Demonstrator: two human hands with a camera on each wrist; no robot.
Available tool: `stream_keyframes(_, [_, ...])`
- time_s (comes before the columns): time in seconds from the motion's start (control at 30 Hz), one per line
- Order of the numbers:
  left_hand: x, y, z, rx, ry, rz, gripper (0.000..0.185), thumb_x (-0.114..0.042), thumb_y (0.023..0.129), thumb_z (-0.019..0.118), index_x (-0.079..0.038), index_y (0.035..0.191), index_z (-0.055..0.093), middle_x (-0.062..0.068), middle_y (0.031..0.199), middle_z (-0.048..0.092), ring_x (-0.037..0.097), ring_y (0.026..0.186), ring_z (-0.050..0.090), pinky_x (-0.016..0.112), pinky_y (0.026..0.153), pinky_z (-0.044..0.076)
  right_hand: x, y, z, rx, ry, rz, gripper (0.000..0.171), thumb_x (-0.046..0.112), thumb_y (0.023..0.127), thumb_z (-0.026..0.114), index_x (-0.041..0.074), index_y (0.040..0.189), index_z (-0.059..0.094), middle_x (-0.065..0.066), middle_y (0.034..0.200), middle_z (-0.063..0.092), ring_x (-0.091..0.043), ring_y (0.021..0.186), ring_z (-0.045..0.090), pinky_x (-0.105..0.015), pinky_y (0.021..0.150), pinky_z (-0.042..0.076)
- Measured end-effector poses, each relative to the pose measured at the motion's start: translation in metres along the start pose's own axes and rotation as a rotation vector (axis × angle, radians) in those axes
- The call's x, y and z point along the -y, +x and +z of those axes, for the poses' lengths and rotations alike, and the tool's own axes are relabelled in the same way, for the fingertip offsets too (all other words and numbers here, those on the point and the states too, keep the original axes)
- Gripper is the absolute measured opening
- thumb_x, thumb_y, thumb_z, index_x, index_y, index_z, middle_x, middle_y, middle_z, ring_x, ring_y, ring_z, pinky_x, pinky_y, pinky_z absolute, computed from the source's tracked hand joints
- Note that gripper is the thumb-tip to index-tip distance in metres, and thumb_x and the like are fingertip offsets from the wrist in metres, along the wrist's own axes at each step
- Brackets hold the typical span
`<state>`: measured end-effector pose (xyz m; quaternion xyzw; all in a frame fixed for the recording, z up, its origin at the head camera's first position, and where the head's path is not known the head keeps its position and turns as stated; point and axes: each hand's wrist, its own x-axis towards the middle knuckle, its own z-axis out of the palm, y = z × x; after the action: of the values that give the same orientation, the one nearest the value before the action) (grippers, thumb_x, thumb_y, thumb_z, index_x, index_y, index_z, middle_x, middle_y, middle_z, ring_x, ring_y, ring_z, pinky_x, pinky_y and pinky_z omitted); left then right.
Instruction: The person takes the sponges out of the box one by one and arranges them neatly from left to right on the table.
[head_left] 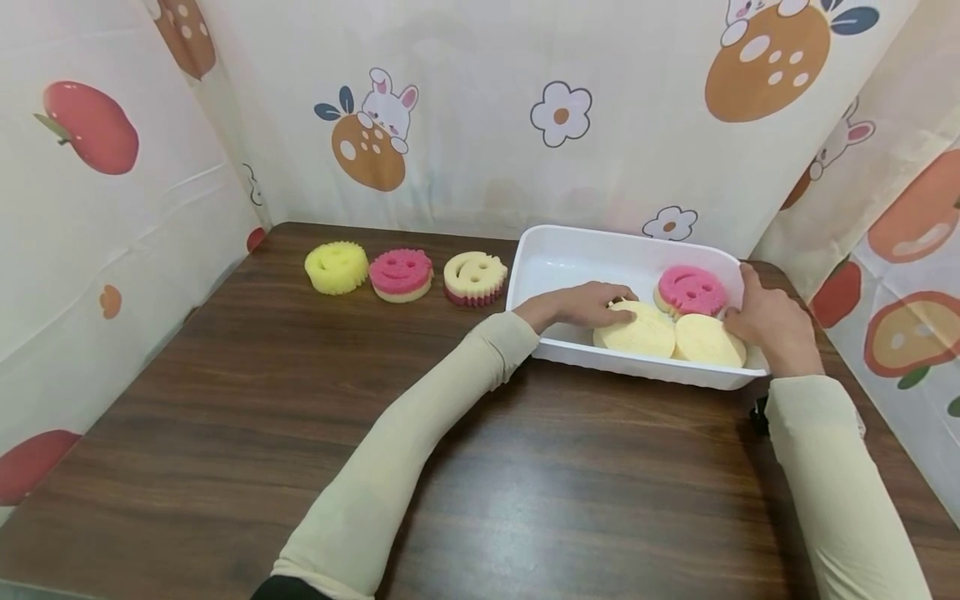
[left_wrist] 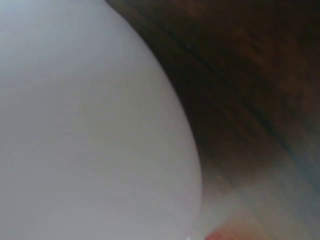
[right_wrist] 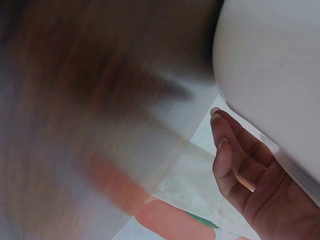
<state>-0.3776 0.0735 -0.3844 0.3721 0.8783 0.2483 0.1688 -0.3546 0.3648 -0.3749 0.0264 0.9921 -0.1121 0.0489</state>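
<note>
A white plastic tray [head_left: 652, 375] stands at the back right of the table. My left hand [head_left: 585, 304] reaches over its left part and pinches the edge of a round pale yellow sponge [head_left: 637, 333] with thumb and fingers. Beside that sponge, against the tray's front right corner, is another pale yellow sponge [head_left: 708, 342]. Behind them lies a pink smiley-face sponge [head_left: 692, 292]. My right hand [head_left: 776, 321] grips the tray's right rim, thumb inside and fingers outside; the right wrist view shows bent fingers [right_wrist: 227, 165] beside the white wall. The left wrist view holds mostly the tray's blurred wall [left_wrist: 100, 130].
Three smiley-face sponges stand in a row left of the tray: a yellow one [head_left: 337, 267], a pink-topped one [head_left: 401, 275] and a cream-topped one [head_left: 475, 278]. The brown wooden table [head_left: 300, 417] meets printed curtains [head_left: 480, 100] at the back and sides.
</note>
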Motion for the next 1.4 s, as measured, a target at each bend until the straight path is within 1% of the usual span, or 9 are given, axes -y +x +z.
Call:
stream_keyframes(0.23, [0.0,0.0,0.001,0.001,-0.003,0.003,0.044,-0.037,0.104,0.046,-0.015,0.141,0.051,0.002,0.14,0.056,0.01,0.126,0.05,0.021,0.107,0.039,-0.001,0.001,0.003,-0.013,-0.001,-0.01,0.09,0.028,0.094,0.055,0.001,0.157,-0.004,-0.043,0.118,0.047,-0.056,0.097,0.054,-0.071,0.078,0.047])
stream_keyframes(0.37, [0.0,0.0,0.0,0.003,-0.008,-0.007,0.043,-0.039,0.103,0.047,-0.016,0.14,0.051,0.002,0.139,0.056,0.011,0.126,0.05,0.022,0.107,0.039,-0.002,0.001,0.002,-0.024,-0.012,-0.022,0.089,0.027,0.094,0.054,0.001,0.157,-0.004,-0.043,0.117,0.048,-0.056,0.095,0.055,-0.07,0.077,0.048])
stream_keyframes(0.5, [-0.001,0.001,-0.001,-0.015,0.002,0.007,0.043,-0.04,0.103,0.046,-0.016,0.138,0.052,0.002,0.139,0.056,0.012,0.127,0.05,0.023,0.107,0.04,-0.003,0.001,0.0,-0.037,-0.015,-0.023,0.089,0.026,0.093,0.054,0.0,0.157,-0.003,-0.043,0.116,0.048,-0.056,0.094,0.055,-0.07,0.076,0.048])
stream_keyframes(0.6, [0.0,0.0,0.0,-0.022,0.003,0.011,0.042,-0.039,0.104,0.046,-0.015,0.137,0.052,0.003,0.139,0.057,0.012,0.127,0.051,0.023,0.107,0.04,-0.003,0.001,0.0,-0.03,-0.011,-0.023,0.088,0.026,0.093,0.053,0.001,0.157,-0.003,-0.043,0.119,0.046,-0.056,0.097,0.054,-0.07,0.077,0.047])
stream_keyframes(0.7, [0.0,-0.002,0.0,-0.011,-0.004,0.003,0.041,-0.039,0.104,0.046,-0.015,0.138,0.052,0.003,0.139,0.056,0.012,0.126,0.051,0.024,0.107,0.041,-0.002,0.0,0.002,-0.017,-0.007,-0.021,0.088,0.025,0.093,0.053,0.002,0.157,-0.003,-0.044,0.124,0.043,-0.058,0.101,0.052,-0.072,0.08,0.046])
stream_keyframes(0.83, [0.0,-0.004,0.0,-0.011,-0.017,0.006,0.041,-0.038,0.105,0.044,-0.016,0.138,0.052,0.003,0.139,0.056,0.013,0.126,0.051,0.025,0.108,0.041,0.0,-0.002,0.003,-0.017,-0.001,-0.012,0.09,0.025,0.092,0.054,0.002,0.157,-0.003,-0.045,0.127,0.042,-0.059,0.104,0.051,-0.073,0.082,0.045])
stream_keyframes(1.07, [0.001,-0.009,-0.002,-0.035,-0.036,0.012,0.04,-0.037,0.105,0.044,-0.016,0.138,0.051,0.004,0.142,0.055,0.015,0.129,0.051,0.027,0.109,0.042,0.001,-0.003,0.002,-0.001,0.0,-0.007,0.093,0.027,0.092,0.059,0.004,0.158,-0.003,-0.044,0.13,0.04,-0.06,0.108,0.049,-0.075,0.084,0.044])
stream_keyframes(1.2, [0.002,-0.01,-0.003,-0.072,-0.057,0.028,0.038,-0.036,0.105,0.044,-0.016,0.136,0.052,0.005,0.139,0.057,0.015,0.125,0.053,0.026,0.105,0.043,0.001,-0.003,0.0,-0.003,-0.003,-0.011,0.093,0.028,0.092,0.059,0.004,0.158,-0.003,-0.045,0.132,0.039,-0.061,0.11,0.048,-0.076,0.086,0.042])
stream_keyframes(1.4, [0.003,-0.012,-0.006,-0.12,-0.107,0.042,0.035,-0.031,0.106,0.043,-0.014,0.135,0.052,0.007,0.135,0.06,0.013,0.119,0.056,0.022,0.101,0.044,0.001,-0.003,-0.001,-0.018,-0.007,-0.021,0.093,0.028,0.091,0.06,0.003,0.158,-0.001,-0.044,0.13,0.041,-0.06,0.108,0.049,-0.075,0.084,0.043])
